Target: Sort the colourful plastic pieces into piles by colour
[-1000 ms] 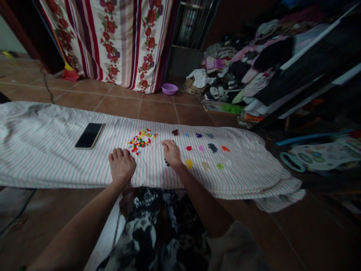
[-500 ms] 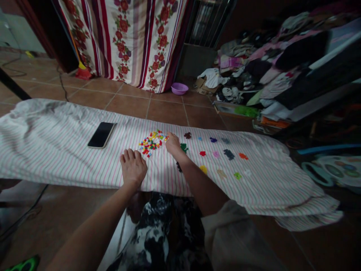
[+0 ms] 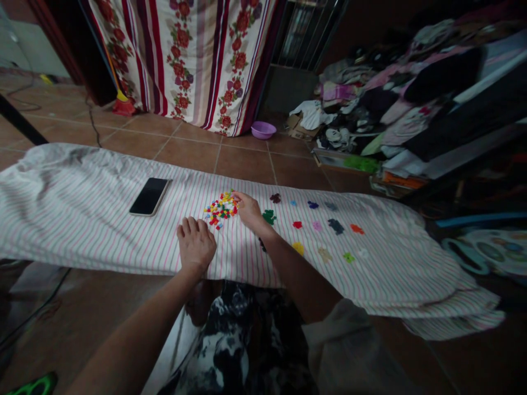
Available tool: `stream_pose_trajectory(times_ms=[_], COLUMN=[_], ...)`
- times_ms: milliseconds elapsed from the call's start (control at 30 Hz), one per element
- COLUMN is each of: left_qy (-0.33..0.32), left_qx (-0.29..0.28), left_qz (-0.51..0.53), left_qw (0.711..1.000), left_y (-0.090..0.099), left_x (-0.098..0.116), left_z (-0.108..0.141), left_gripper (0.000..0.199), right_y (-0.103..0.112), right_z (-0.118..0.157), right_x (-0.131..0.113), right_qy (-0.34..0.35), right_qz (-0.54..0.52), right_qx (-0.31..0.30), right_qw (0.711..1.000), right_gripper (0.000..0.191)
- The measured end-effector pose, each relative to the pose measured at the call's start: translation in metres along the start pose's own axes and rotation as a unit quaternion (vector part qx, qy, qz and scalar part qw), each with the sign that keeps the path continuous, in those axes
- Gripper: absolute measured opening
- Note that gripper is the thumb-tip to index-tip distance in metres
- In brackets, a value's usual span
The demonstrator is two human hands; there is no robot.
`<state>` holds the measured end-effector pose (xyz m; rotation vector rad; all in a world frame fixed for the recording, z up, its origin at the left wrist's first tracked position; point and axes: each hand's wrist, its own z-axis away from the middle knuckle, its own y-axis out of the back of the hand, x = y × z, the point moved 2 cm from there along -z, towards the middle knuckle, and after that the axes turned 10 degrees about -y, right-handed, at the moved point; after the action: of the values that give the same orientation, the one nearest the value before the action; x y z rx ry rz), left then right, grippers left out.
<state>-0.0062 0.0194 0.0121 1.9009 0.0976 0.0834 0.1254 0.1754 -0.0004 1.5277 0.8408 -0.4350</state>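
Right hand (image 3: 248,210) leftward, at diagonal multicoloured pile (image 3: 221,209)

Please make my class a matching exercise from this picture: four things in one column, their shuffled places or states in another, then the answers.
Things
1. Flat rectangular phone with a dark screen
2. Round purple basin
3. Left hand
4. Right hand

Places or states
A. On the brown tiled floor, near the flowered fabric curtain
B. Fingertips at the right edge of the pile of small multicoloured pieces
C. Left of both hands, on the striped cloth
D. Resting palm down

Pairs: 1-C, 2-A, 3-D, 4-B
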Motion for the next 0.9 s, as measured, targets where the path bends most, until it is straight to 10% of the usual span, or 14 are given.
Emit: stream_pose_trajectory(times_ms=[500, 900], left_qy=[0.004, 0.002], left_qx=[-0.009, -0.004], left_qz=[0.017, 0.02], left_qw=[1.0, 1.0], left_y=[-0.005, -0.006], left_x=[0.001, 0.0], left_z=[-0.001, -0.001], left_gripper=[0.039, 0.037], right_y=[-0.017, -0.037], right_z=[-0.054, -0.01], right_x=[0.007, -0.014], right_qy=[-0.011, 0.101], right_qz=[0.05, 0.077], right_qx=[0.0, -0.027], right_qw=[0.999, 0.992], right_gripper=[0.039, 0.031])
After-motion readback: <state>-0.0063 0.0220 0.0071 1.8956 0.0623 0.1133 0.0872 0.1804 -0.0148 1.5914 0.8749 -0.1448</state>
